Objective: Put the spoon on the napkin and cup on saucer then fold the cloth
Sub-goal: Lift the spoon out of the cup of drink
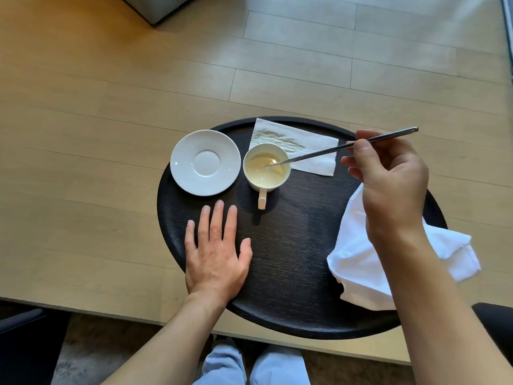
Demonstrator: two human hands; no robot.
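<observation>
Right hand (388,173) pinches the spoon (333,148), its bowl dipped in the full cup (267,166) beside the empty saucer (205,162); left hand (216,245) lies open and flat on the desk (291,259). Risk: drips or a tipped cup when lifting toward the napkin (313,151) behind. The cloth (358,254) lies crumpled under the right wrist.

A round dark tray (291,273) lies under the fingers, resting on a pale wooden table (97,134). Beyond the fingertips, a grey block (155,6) sits at the far edge. Below the wrists show light blue trouser legs (255,368).
</observation>
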